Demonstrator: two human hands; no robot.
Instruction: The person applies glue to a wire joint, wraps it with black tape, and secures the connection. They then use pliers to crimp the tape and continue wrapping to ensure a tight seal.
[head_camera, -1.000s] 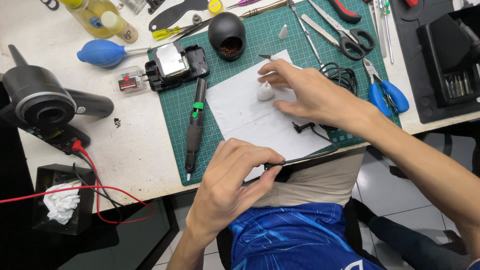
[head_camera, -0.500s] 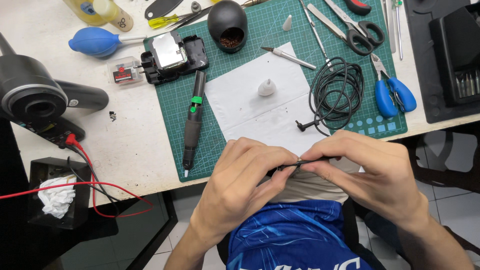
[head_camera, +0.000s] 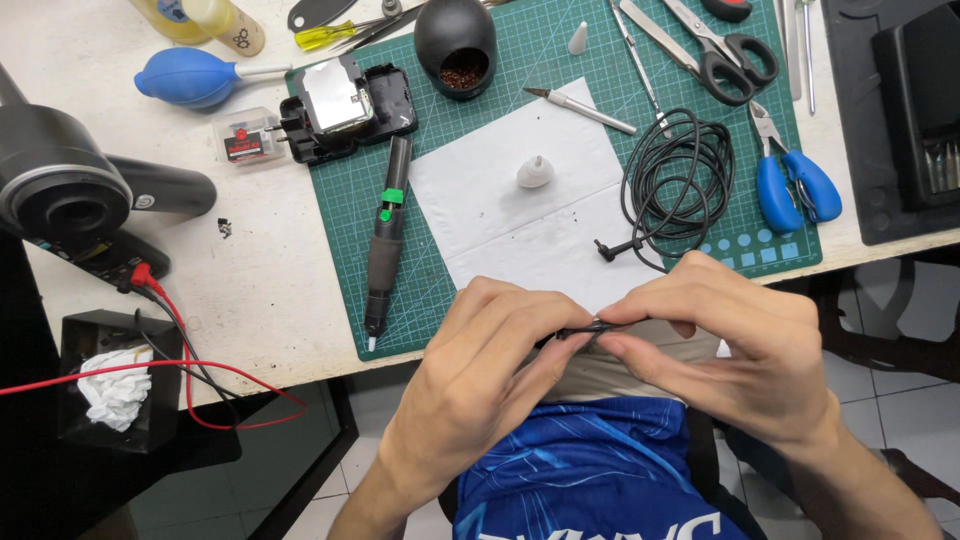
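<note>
Black cable end (head_camera: 585, 328) pinched between both hands, just off the table's near edge, above the lap. Left hand (head_camera: 480, 385) fingertips closed on it from the 9 o'clock side; right hand (head_camera: 740, 350) thumb and forefinger closed on it from 3 o'clock. Fingertips nearly meet. At 12 o'clock: white paper sheet (head_camera: 520, 200) on green cutting mat (head_camera: 340, 200), small white cone (head_camera: 535, 172) resting on it. Coiled black cable (head_camera: 680, 180) at 1 o'clock, blue-handled pliers (head_camera: 790, 185) beside it. Black pen-shaped tool (head_camera: 385, 240) at 10 o'clock.
</note>
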